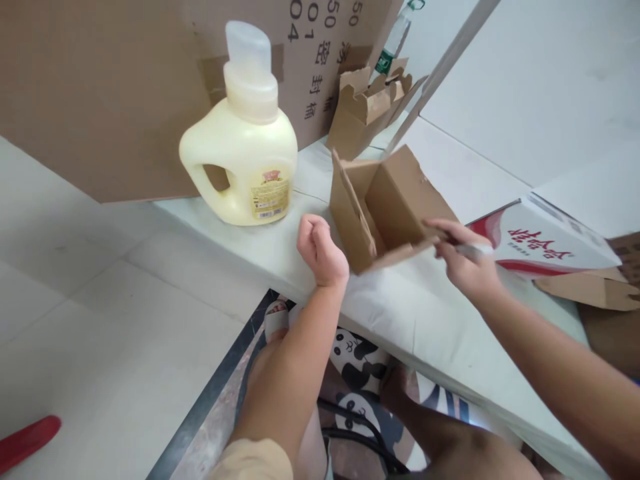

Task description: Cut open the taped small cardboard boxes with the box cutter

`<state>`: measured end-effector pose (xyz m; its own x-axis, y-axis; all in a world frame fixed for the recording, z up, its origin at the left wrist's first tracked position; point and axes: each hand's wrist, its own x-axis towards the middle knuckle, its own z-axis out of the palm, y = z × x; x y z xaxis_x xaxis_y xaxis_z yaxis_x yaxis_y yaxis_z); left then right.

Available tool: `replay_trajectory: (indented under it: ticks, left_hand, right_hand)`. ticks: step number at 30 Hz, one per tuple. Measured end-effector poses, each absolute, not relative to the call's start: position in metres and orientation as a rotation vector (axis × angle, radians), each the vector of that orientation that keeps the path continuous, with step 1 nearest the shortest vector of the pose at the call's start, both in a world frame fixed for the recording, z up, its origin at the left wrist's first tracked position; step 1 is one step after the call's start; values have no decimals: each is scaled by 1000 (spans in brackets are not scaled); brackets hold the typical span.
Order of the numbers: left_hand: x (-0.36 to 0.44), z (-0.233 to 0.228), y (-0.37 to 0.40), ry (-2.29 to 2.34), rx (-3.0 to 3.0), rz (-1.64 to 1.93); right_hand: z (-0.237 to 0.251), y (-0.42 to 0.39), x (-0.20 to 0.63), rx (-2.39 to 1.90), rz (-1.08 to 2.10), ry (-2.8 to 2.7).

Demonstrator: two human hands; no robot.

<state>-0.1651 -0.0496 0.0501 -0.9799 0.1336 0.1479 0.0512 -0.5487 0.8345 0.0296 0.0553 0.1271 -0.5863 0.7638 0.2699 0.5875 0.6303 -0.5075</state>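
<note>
My left hand (323, 252) is closed in a loose fist just left of a small open cardboard box (350, 217); nothing shows in its fingers. At the box's right side, my right hand (470, 263) grips a slim, pen-like object (474, 251) with a pale grey end. Blur hides its exact kind, and its tip points at the box edge. The box leans with its opening towards me, and its inside looks bare. To the left of my left hand stands a pale yellow detergent bottle (245, 150) with a translucent cap, upright on the white-covered table (390, 313).
A large printed carton (135, 87) rises behind the bottle. Behind the small box are another cardboard box (355, 120) and a clear water bottle (395, 43). A red-and-white box (540, 240) lies at the right, beside cardboard flaps (590, 290). Something red (30, 440) is at lower left.
</note>
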Motion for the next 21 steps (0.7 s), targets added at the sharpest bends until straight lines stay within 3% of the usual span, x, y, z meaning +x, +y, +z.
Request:
replay_trajectory:
  ticks: [4, 9, 16, 21]
  left_hand:
    - [-159, 38, -34, 1513, 367, 2380]
    - [-126, 32, -12, 1149, 690, 2002]
    - [-87, 27, 11, 1308, 315, 2079]
    - [-76, 31, 16, 1186, 627, 2191]
  right_hand:
    - [110, 22, 138, -907, 293, -2288]
    - [77, -6, 202, -976, 388, -2072]
    - [46, -6, 196, -1289, 380, -1800]
    - [29, -14, 187, -1294, 478, -1442]
